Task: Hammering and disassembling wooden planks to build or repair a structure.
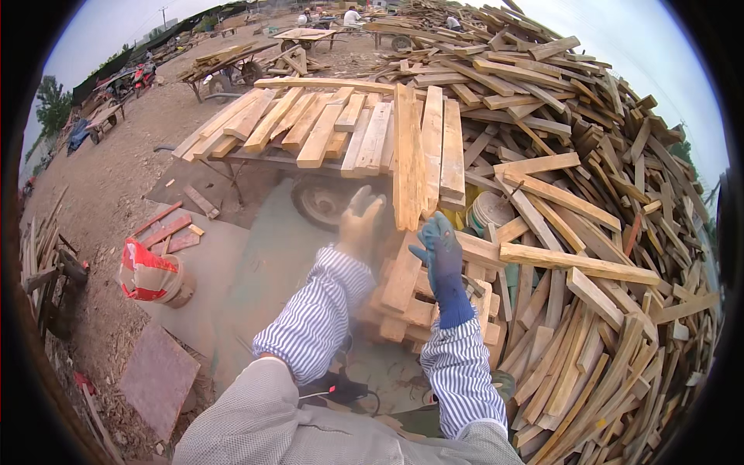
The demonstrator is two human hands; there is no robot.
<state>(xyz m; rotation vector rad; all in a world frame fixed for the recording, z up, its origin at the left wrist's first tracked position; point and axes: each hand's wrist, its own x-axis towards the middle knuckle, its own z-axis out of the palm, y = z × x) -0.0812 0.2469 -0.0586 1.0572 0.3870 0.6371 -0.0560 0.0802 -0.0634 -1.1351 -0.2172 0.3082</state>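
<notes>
My left hand (pixel 360 222), in a pale tan glove, is raised with its fingers stretched out and holds nothing. My right hand (pixel 441 246) wears a blue glove; its thumb stands apart from its fingers, close by the near end of a long wooden board (pixel 408 155). Whether the fingertips touch that board cannot be made out. The board lies lengthwise on top of a cart's load of wooden planks (pixel 316 139), sticking out toward me. Below and beside my right hand is a low stack of wooden blocks (pixel 403 271).
A large heap of loose timber (pixel 573 194) rises on the right. Under the load shows a cart wheel (pixel 319 200). To the left stand a red and white bucket (pixel 155 271) and, nearer, a flat reddish board (pixel 159 380). A white bucket (pixel 490 211) sits against the heap.
</notes>
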